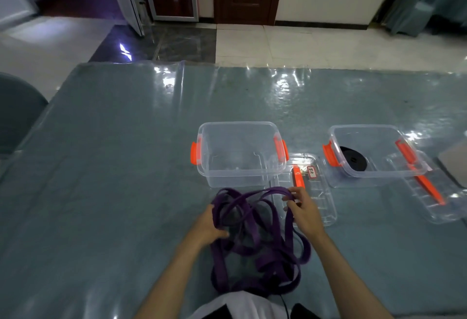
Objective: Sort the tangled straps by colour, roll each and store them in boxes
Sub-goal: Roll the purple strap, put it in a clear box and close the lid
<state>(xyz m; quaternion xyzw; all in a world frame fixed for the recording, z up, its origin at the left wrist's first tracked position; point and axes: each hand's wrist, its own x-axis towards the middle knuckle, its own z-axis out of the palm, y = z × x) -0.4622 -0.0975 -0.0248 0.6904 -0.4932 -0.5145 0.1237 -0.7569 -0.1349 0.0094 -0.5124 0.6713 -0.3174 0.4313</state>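
Purple strap lies tangled at the tabletop's near edge, in front of you. Your right hand pinches one loop up to find an end; your left hand grips the bundle, steadying it. Empty box waits just beyond; black roll fills the right box.

purple strap: tangled in loose loops, held up at the near table edge
left box: clear, open
right box: clear, open, black roll inside
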